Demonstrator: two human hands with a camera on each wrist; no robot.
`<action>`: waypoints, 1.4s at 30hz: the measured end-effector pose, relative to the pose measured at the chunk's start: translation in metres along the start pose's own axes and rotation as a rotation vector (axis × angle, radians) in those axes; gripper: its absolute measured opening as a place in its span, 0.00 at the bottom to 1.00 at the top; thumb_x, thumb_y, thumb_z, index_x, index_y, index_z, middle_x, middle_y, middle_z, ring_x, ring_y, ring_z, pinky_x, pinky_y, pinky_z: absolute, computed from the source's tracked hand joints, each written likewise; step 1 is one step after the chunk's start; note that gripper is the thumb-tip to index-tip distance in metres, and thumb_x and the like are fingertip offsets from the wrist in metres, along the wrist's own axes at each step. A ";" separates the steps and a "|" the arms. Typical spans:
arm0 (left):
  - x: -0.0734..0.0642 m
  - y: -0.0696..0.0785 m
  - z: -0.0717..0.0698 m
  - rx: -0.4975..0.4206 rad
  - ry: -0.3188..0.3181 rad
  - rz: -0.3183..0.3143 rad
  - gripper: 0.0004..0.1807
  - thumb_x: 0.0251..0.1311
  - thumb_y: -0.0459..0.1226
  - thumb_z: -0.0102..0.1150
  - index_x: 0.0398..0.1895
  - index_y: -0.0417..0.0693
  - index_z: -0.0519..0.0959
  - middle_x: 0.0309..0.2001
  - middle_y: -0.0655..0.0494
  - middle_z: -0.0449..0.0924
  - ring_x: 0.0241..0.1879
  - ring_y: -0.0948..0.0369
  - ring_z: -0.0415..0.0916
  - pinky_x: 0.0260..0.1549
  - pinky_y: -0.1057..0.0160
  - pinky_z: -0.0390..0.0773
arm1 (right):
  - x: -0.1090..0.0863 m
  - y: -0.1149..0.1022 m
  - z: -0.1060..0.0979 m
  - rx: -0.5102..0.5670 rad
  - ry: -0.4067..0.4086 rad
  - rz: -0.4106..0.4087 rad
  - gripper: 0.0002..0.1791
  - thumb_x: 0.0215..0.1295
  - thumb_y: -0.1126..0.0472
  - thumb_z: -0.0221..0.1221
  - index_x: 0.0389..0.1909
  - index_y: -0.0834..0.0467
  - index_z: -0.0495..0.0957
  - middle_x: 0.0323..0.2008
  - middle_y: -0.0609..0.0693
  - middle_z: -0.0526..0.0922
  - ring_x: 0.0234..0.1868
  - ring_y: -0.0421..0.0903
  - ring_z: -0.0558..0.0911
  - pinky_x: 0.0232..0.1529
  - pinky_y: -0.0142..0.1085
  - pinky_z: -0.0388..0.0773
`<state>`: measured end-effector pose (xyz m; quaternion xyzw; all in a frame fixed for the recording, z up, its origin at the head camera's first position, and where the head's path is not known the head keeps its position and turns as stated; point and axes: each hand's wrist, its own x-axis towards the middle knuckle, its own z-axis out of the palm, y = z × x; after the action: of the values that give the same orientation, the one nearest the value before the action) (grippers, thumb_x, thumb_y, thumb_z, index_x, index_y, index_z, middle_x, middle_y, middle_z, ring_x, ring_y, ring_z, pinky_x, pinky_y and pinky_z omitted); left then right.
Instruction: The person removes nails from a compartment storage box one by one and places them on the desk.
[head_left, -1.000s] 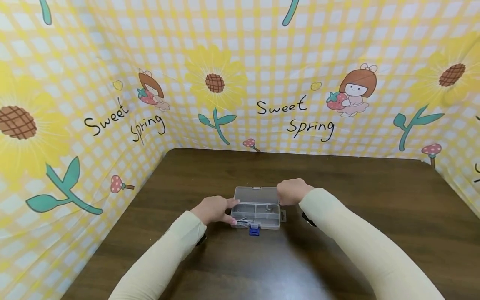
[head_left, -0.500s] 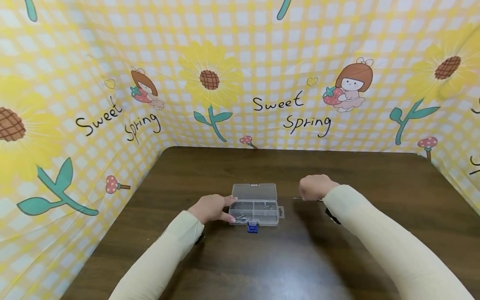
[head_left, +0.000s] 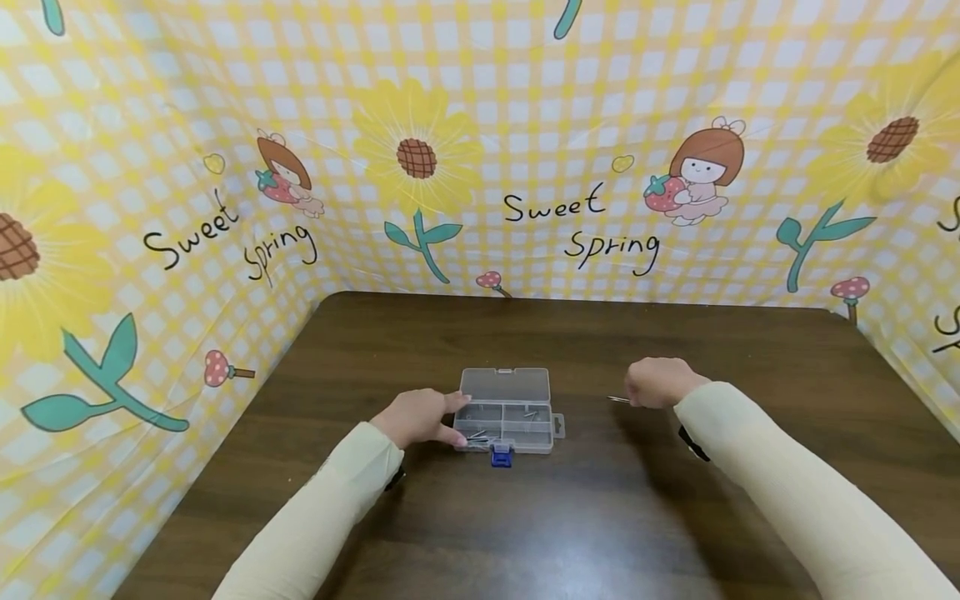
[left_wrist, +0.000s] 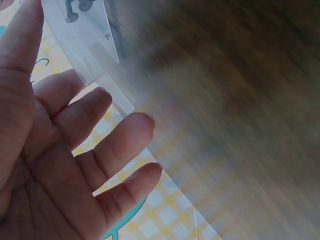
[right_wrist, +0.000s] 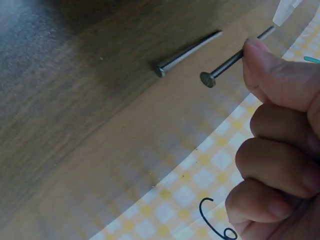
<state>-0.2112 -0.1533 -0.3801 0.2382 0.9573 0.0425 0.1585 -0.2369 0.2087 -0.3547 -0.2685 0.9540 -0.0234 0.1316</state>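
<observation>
A clear plastic compartment box stands with its lid raised and leaning back. Small metal nails lie in its front-left compartment, and a few more pieces sit in others. My left hand holds the box's left end between thumb and index finger, the other fingers loose. To the right of the box, my right hand pinches a nail between thumb and index finger, its flat head sticking out. Beside that nail, a second nail lies on the table in the right wrist view.
A blue latch hangs at the box's front, and a hanging tab juts from its right side. The dark wooden table is bounded at the back and left by a yellow checked cloth.
My right hand has moved rightward from beside the raised lid, and a nail tip now shows left of its fingers. The left hand stays at the box's left end.
</observation>
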 end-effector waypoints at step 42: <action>-0.001 -0.001 0.001 -0.008 -0.016 0.001 0.41 0.54 0.53 0.65 0.70 0.51 0.66 0.69 0.55 0.63 0.64 0.52 0.67 0.58 0.53 0.69 | 0.003 0.004 0.032 0.059 0.074 0.034 0.12 0.57 0.68 0.62 0.19 0.51 0.75 0.22 0.42 0.74 0.24 0.40 0.70 0.25 0.39 0.69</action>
<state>-0.2108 -0.1544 -0.3808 0.2382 0.9557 0.0447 0.1669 -0.2329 0.2119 -0.3867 -0.2473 0.9615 -0.0592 0.1046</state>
